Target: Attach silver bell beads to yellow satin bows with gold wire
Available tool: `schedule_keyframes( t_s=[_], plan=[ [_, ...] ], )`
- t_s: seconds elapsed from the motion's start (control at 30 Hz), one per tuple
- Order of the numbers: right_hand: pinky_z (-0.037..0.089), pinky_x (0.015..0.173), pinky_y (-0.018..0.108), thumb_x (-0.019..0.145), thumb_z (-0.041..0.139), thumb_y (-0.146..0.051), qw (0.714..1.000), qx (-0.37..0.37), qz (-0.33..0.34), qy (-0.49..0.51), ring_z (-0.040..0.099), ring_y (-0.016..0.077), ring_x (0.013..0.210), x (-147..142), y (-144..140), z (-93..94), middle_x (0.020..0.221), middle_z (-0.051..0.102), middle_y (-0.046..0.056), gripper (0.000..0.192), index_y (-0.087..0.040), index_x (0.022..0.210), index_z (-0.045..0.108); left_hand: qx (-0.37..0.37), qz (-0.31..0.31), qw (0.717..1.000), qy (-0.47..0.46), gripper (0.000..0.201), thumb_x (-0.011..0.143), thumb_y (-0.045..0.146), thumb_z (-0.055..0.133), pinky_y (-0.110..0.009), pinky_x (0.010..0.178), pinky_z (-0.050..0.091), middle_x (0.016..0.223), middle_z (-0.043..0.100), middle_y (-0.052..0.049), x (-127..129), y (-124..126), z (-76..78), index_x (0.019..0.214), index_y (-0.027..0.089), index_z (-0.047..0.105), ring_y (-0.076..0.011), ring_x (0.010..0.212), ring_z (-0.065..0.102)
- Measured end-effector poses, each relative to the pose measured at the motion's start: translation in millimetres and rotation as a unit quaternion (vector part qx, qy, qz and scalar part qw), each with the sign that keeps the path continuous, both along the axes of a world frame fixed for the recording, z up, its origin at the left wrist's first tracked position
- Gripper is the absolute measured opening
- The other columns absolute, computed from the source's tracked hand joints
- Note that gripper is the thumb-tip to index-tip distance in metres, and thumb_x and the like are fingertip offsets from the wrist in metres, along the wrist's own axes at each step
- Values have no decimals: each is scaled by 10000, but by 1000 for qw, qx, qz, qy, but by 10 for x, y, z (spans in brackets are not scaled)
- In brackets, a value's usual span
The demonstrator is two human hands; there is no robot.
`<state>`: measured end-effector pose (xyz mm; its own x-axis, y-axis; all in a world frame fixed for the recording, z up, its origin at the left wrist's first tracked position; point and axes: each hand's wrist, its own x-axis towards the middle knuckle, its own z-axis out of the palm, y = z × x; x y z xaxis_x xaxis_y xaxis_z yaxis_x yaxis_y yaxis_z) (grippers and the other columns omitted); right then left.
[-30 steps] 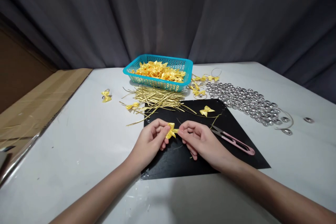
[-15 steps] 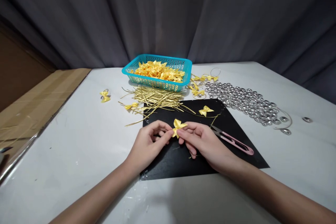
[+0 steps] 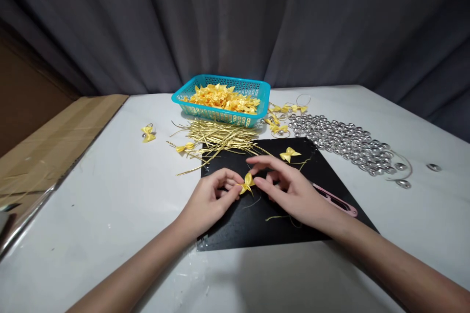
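Note:
My left hand (image 3: 211, 198) pinches a small yellow ribbon bow (image 3: 247, 183) over the black mat (image 3: 235, 227). A thin gold wire hangs from the bow toward the mat. My right hand (image 3: 290, 188) is just right of the bow, fingers spread, thumb and forefinger close to the bow's right side; whether they touch it is unclear. A second yellow bow (image 3: 290, 154) with a wire tail lies on the mat beyond my right hand. Pink thread snips (image 3: 340, 205) lie on the mat, partly hidden by my right hand.
A teal basket (image 3: 220, 116) full of yellow bows stands at the back. Gold wire pieces (image 3: 220, 138) are heaped in front of it. Silver beads (image 3: 345, 143) spread to the right. Loose bows (image 3: 148, 133) lie left, cardboard (image 3: 47, 142) at the far left.
My right hand has opened its fingers and let go of most of the bow. The bow has turned and dropped slightly, now held by my left fingertips. Wire ends now lie on the mat.

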<state>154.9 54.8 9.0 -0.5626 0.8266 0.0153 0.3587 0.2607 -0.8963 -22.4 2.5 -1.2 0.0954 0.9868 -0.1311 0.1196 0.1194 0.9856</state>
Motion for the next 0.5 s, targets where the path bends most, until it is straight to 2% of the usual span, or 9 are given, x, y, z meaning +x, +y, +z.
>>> schedule_keyframes(
  t_s=[0.1, 0.2, 0.3, 0.5],
  plan=[
    [365, 509, 177, 867, 513, -288, 996, 53, 55, -39, 501, 81, 662, 21, 33, 21, 928, 606, 51, 205, -176, 977, 644, 8, -7, 1000, 5, 94, 816, 235, 554, -222, 643, 422, 752, 557, 0, -14, -5, -1, 873, 160, 552, -118, 707, 530],
    [377, 537, 190, 863, 522, -292, 993, 65, 81, -56, 504, 87, 658, 36, 59, 44, 864, 600, 49, 192, -159, 876, 661, 24, -21, 999, 24, 75, 836, 222, 522, -219, 634, 410, 752, 543, 3, -31, -15, -2, 883, 166, 538, -120, 711, 519],
    [367, 527, 196, 855, 534, -316, 991, 42, 99, -78, 454, 72, 582, 42, 66, 70, 790, 589, 32, 201, -152, 821, 645, 36, -31, 998, 39, 68, 847, 216, 503, -223, 638, 409, 764, 542, 0, -43, -24, 2, 885, 172, 539, -126, 720, 522],
    [282, 464, 185, 849, 539, -374, 989, -31, 93, -112, 389, 70, 530, 29, 57, 77, 611, 501, -20, 239, -163, 901, 639, 63, -51, 995, 66, 67, 855, 206, 485, -233, 635, 415, 764, 570, -9, -55, -32, 19, 850, 177, 545, -137, 721, 550]
  ],
)
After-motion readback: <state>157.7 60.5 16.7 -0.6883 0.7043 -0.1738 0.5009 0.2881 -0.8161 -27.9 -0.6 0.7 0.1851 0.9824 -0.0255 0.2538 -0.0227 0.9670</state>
